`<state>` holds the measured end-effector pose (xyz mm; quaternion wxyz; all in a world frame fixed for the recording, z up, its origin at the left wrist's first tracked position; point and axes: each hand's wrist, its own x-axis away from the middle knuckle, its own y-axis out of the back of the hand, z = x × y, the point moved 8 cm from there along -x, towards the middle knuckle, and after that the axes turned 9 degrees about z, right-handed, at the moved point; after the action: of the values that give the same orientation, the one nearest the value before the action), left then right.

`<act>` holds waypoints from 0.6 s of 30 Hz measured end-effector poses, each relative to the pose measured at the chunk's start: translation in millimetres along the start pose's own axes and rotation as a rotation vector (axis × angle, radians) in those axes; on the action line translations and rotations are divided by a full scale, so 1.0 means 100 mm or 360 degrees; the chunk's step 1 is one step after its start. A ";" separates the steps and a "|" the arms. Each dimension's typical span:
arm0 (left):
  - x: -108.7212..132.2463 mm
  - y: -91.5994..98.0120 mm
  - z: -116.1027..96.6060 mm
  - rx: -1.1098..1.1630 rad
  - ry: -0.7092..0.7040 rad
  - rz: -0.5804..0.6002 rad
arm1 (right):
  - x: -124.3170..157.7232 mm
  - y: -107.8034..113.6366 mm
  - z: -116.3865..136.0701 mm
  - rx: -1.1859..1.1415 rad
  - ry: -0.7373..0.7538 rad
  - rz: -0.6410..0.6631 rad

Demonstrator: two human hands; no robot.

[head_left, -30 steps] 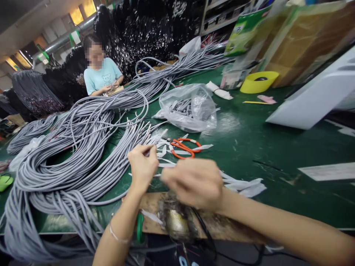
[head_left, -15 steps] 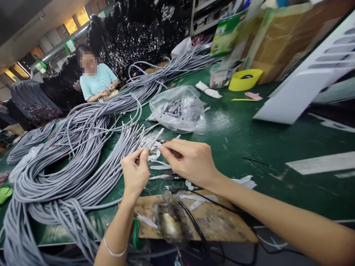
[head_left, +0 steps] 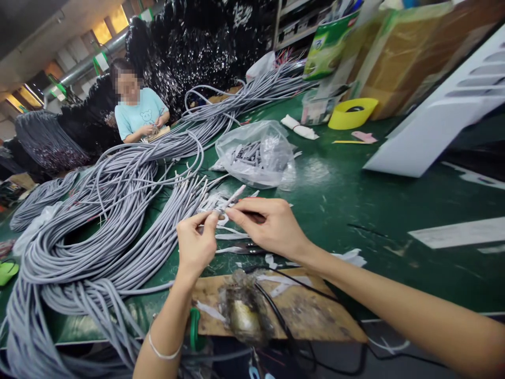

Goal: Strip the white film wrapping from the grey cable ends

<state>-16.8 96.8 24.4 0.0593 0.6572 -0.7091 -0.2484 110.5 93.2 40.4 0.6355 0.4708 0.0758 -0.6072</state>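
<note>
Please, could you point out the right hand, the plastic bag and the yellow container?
Right hand (head_left: pixel 276 227): head view, back of the hand.
Plastic bag (head_left: pixel 281 158): head view, its right side.
Yellow container (head_left: pixel 349 120): head view, front wall.

Amber light glows from the yellow panels (head_left: pixel 119 18), ceiling (head_left: pixel 35 37) dim, pale glare pooling on my green table (head_left: pixel 315 168)! Glints speckle the black bundles (head_left: pixel 197 50); fine detail softens at my fingers (head_left: pixel 252 206), edges stretching.

- Grey cables (head_left: pixel 130 168) are sprawling over a green bench (head_left: pixel 339 205), marking a cable workshop.
- Dark bundles (head_left: pixel 197 52) are hanging behind.
- A co-worker (head_left: pixel 136 118) is working nearby.
</note>
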 end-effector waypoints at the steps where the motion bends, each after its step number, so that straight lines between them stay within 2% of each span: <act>1: 0.00 0.01 0.02 0.0026 0.0014 -0.0026 | 0.01 0.00 0.02 -0.0006 0.0030 -0.0023; 5: 0.03 0.06 0.06 0.0081 0.0007 -0.0179 | 0.07 0.04 0.17 0.0044 0.0290 -0.0186; 7: 0.04 0.05 0.05 0.0149 -0.0020 -0.0187 | 0.08 0.05 0.20 0.0011 0.0343 -0.0199; 12: 0.03 0.02 0.00 0.0375 -0.0057 -0.0063 | 0.00 -0.02 0.05 -0.0333 0.0014 0.0022; 18: 0.08 0.02 -0.08 0.0181 -0.0045 -0.0150 | 0.02 -0.07 0.00 -0.0612 -0.0157 0.0039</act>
<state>-16.8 87.5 30.4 0.0001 0.6886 -0.6911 -0.2196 105.3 93.6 35.6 0.7239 0.3115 0.1534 -0.5962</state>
